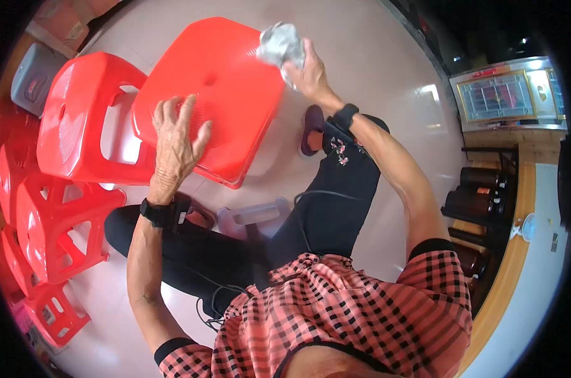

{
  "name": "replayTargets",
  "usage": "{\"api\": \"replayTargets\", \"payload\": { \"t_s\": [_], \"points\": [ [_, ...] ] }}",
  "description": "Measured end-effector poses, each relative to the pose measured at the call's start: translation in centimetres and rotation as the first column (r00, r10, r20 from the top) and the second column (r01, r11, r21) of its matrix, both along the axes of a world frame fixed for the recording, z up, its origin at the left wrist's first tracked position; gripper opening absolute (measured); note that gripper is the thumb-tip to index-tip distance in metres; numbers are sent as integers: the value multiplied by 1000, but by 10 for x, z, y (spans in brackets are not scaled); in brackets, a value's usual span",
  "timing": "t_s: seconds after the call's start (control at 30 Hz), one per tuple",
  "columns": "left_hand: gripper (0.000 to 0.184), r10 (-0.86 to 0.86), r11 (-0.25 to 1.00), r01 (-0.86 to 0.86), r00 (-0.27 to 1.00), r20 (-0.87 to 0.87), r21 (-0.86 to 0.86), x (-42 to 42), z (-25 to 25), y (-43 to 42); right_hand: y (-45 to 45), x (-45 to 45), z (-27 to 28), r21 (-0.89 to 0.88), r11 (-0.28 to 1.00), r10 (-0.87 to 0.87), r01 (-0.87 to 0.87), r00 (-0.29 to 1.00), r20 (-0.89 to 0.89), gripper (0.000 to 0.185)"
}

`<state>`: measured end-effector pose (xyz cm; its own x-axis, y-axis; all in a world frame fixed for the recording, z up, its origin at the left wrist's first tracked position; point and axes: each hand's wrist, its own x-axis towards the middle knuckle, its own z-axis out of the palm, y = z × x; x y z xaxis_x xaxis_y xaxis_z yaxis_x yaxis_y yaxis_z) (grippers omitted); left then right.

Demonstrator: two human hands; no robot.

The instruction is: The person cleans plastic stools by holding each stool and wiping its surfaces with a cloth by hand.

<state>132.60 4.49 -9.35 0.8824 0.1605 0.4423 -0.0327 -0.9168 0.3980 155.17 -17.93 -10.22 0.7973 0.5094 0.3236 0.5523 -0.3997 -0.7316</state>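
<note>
A red plastic stool (229, 57) stands in front of me, its square seat facing up. Fingers spread, my left hand (175, 135) rests on the near left part of that seat. In my right hand (310, 72) is a crumpled grey-white cloth (281, 44), held at the seat's far right edge and slightly blurred. Whether the cloth presses on the plastic there I cannot tell. A second red stool (78, 120) stands just left of the first one.
Several more red stools (43, 220) crowd the left side. A grey bin (37, 79) stands behind them. Between my legs on the floor is a translucent plastic piece (254, 214). Dark jars (477, 198) line a rack on the right. Black cables (326, 193) hang across my lap.
</note>
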Motion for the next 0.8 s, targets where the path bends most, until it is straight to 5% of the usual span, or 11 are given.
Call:
{"api": "replayTargets", "payload": {
  "t_s": [0.07,0.2,0.3,0.43,0.57,0.67,0.77,0.8],
  "points": [
    [51,40,998,-39,999,-37,49,4,-4,-4,6,12,-18,236,963,-92,128,983,-158,60],
    [50,74,993,-68,996,-55,98,7,-4,-9,22,10,-36,390,819,-330,421,901,-280,46],
    [48,61,993,-54,996,-67,105,8,-3,-11,16,16,-54,363,766,-332,531,810,-484,45],
    [52,33,993,-23,996,-83,117,7,0,-14,-4,64,-172,117,742,-378,660,556,-740,59],
    [56,16,994,-2,991,-135,106,8,5,-15,-22,84,-167,183,892,32,413,346,-938,39],
    [56,38,996,-21,979,-203,87,9,10,-21,-28,104,-194,213,956,113,203,415,-903,42],
    [59,48,999,-41,967,-249,34,3,10,-21,-33,116,-218,49,998,59,-32,558,-828,45],
    [58,56,998,-45,963,-263,47,2,12,-21,-30,122,-249,45,999,29,9,633,-773,46]
  ]
}}
